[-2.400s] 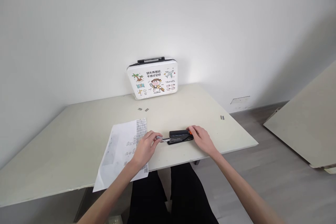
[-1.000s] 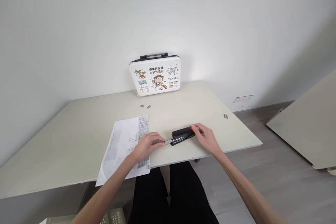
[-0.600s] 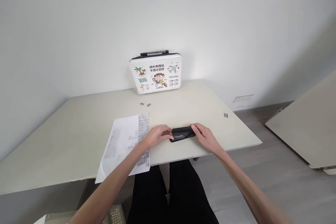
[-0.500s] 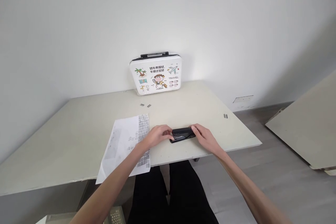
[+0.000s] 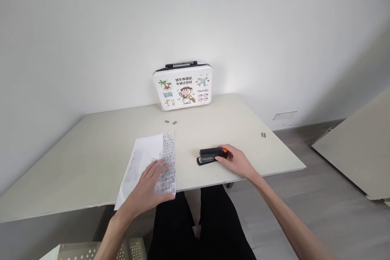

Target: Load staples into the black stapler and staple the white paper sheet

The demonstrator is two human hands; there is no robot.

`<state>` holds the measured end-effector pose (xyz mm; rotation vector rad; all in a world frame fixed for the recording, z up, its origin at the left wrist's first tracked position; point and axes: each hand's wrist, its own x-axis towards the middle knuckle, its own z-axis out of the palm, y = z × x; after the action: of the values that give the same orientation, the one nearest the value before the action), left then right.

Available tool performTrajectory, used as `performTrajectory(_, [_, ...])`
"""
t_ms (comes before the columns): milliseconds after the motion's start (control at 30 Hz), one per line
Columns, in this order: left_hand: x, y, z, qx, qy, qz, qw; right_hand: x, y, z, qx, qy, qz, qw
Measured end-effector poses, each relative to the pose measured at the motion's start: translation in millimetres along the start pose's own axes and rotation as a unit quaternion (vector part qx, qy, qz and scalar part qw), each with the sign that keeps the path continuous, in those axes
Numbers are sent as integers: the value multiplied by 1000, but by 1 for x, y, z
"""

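My right hand [image 5: 236, 161] grips the rear end of a black stapler [image 5: 209, 155] near the table's front edge, thumb on the near side and fingers over the far side. An orange patch shows at the stapler's back, and its front end points left. Over the sheet of paper [image 5: 143, 150] is my left hand [image 5: 148, 189], fingers spread and holding nothing. Whether it touches the paper, I cannot tell. Dense rows of dark marks run down the paper's right side, and its lower left corner hangs past the table edge.
A white cartoon-printed case [image 5: 184, 87] with a black handle leans against the wall at the back of the table [image 5: 76, 162]. Small staple strips [image 5: 174, 122] lie in front of it, and others [image 5: 263, 134] near the right edge. A perforated basket [image 5: 137, 248] is below the table.
My left hand has let go of the stapler's front end and moved left and nearer, over the paper. My right hand still holds the stapler, whose front now stands more open.
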<state>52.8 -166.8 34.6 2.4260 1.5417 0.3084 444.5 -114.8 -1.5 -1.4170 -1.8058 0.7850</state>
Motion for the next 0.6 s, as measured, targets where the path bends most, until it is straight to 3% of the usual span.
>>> performTrajectory(100, [-22,-13,5,45,-16,-4,999,0,3,1,2,-5,-5,1000])
performTrajectory(200, [-22,-13,17,62,6,-6,998,-1,5,1,9,-5,-13,1000])
performTrajectory(600, [49,44,56,18,67,7,998,-3,7,1,49,-28,-5,998])
